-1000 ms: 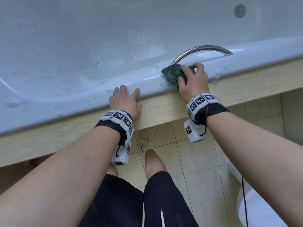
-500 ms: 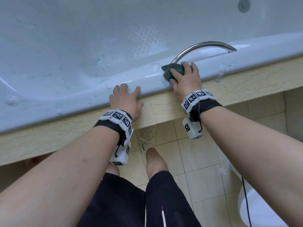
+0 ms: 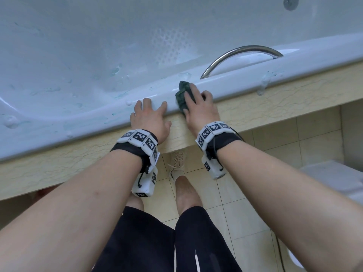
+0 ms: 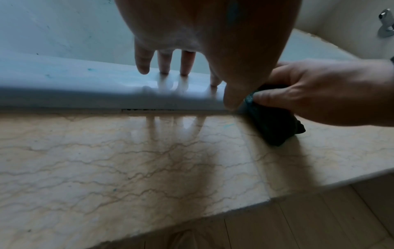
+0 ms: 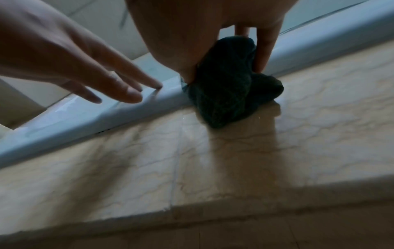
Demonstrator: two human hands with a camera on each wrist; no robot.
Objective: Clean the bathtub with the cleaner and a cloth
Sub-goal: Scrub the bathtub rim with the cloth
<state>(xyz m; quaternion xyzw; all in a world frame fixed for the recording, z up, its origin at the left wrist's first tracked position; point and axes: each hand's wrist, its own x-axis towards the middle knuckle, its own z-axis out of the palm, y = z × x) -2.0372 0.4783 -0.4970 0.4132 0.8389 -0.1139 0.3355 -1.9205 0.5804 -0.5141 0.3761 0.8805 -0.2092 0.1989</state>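
- Pressing down with thumb and fingers closed around it, the right hand (image 3: 200,107) holds the dark green cloth (image 3: 183,96) bunched against the outer edge of the bathtub rim (image 3: 98,112); in the right wrist view the lower part of the cloth (image 5: 226,87) hangs down onto the marble ledge (image 5: 234,160).
- The left hand (image 3: 149,116) holds nothing: its fingers (image 4: 143,62) are straight and spread, the tips resting on the rim just beside the cloth, probably to support the body.
- Risk, as I judge it: the rim looks wet and glossy, with drops and blue-green marks of cleaner (image 3: 115,71), so the supporting hand can slip if weight goes on it.
- Another risk: the two hands are very near, so a further stroke of the cloth toward the left can run into the left thumb.
- The cloth also touches the ledge, so it can carry cleaner onto the stone; a small blue mark (image 4: 229,125) is already visible there.
- A foamy streak (image 3: 264,83) sits on the rim to the right of the metal handle (image 3: 241,55) and runs down toward the ledge; it may be missed if wiping goes only leftward.
- Container: the bathtub holds no standing water that I can see, only scattered drops and smears of cleaner on its inner wall (image 3: 78,46). No cleaner bottle is in view.
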